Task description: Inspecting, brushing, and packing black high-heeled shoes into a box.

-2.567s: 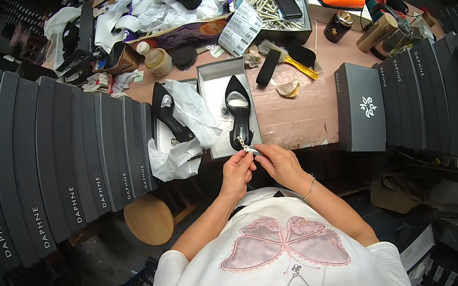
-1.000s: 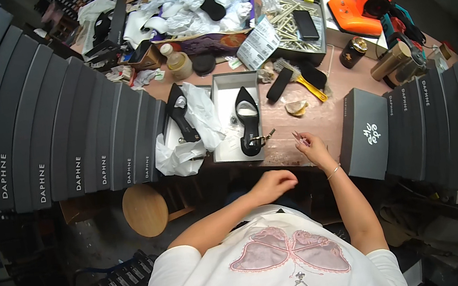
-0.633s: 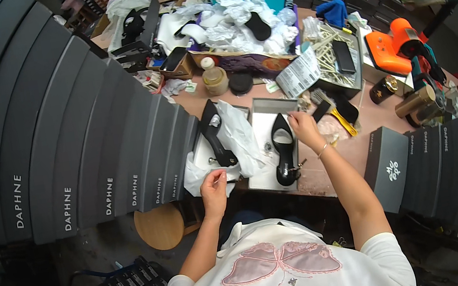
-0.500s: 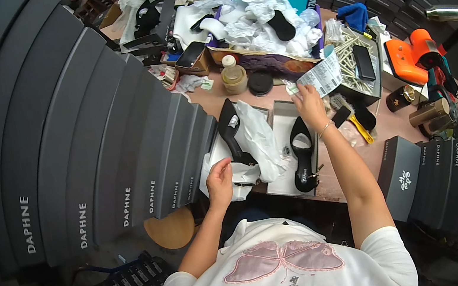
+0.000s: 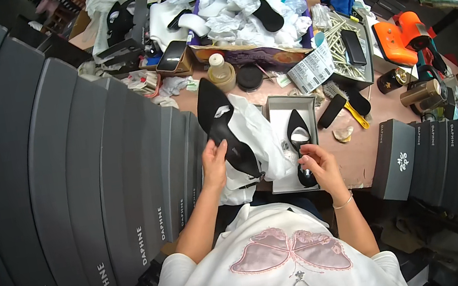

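Note:
My left hand (image 5: 215,166) is closed round a black pointed-toe shoe (image 5: 215,109), thumb on its side, and holds it tilted with the toe up and away from me. White tissue paper (image 5: 257,132) lies beside that shoe. To the right, an open grey-and-white shoebox (image 5: 285,185) contains a second black pointed shoe (image 5: 297,126). Over that shoe's heel end is my right hand (image 5: 324,170), fingers bent toward the thumb in a pinch; whatever is between the fingertips is too small to make out.
Tall stacks of dark shoeboxes (image 5: 83,166) rise at my left, and more boxes (image 5: 396,158) stand at right. Behind the work are a glue bottle (image 5: 221,75), a round black lid (image 5: 250,78), a label sheet (image 5: 312,70), a yellow-handled brush (image 5: 355,114) and a carton of crumpled paper (image 5: 254,55).
My left hand has taken hold of the left shoe and lifted it slightly. My right hand has come back from near the label sheet to the heel of the boxed shoe.

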Demonstrator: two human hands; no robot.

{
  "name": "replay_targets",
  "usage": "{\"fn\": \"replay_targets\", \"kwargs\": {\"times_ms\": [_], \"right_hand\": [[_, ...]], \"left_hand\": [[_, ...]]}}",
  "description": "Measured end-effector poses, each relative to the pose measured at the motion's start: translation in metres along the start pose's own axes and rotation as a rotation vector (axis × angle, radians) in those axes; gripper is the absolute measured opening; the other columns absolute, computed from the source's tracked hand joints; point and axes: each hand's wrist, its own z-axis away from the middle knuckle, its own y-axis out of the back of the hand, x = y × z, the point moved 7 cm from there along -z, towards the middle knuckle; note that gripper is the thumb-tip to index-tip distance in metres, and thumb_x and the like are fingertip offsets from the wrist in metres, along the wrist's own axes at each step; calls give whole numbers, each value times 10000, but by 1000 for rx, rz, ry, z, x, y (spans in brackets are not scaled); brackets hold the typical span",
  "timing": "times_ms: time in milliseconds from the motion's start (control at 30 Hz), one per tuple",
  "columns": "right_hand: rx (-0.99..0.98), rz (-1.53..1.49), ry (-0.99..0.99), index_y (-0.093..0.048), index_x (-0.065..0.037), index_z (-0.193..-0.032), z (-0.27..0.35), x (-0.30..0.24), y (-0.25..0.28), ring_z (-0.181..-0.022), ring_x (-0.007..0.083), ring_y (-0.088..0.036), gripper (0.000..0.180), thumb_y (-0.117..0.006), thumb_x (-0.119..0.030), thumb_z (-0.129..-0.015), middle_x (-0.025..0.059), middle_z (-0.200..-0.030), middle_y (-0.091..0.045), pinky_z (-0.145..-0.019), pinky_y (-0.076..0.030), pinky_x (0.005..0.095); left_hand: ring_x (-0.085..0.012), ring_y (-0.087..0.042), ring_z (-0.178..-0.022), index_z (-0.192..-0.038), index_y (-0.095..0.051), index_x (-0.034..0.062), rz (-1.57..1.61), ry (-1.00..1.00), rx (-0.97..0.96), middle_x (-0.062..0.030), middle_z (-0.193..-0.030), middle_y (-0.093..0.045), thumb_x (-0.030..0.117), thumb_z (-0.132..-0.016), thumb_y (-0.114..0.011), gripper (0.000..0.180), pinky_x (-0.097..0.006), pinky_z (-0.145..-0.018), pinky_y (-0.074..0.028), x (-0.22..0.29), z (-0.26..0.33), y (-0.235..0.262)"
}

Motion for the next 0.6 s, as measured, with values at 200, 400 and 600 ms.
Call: {"fn": "replay_targets", "kwargs": {"times_ms": [200, 400, 600], "right_hand": [[-203, 155, 333, -590, 29, -1125, 4, -70, -43, -821, 153, -644, 229, -556, -19, -903, 53, -897, -616, -742, -510, 241], [-982, -191, -358, -623, 47, -1107, 49, -11, -61, -945, 155, -634, 311, -551, -217, -959, 107, -1035, -671, -858, -498, 271], [-681, -916, -336, -381, -4, -1365, 39, 7, -80, -1176, 203, -514, 566, -534, -364, -956, 118, -1326, -491, -1007, -395, 337]], "left_hand": [[-103, -555, -1028, -1189, -536, -14, 76, -138, -230, -54, -1135, -604, 98, -929, -551, 284, -246, -923, -414, 77, 16, -71], [-127, -581, -1012, -1160, -557, 6, 129, -129, -233, -67, -1091, -621, 54, -925, -528, 241, -278, -914, -436, 83, 24, -105], [-62, -545, -947, -1201, -531, -13, -127, -180, -195, -31, -1066, -608, 132, -950, -536, 290, -218, -853, -434, 79, 29, -122]]}}
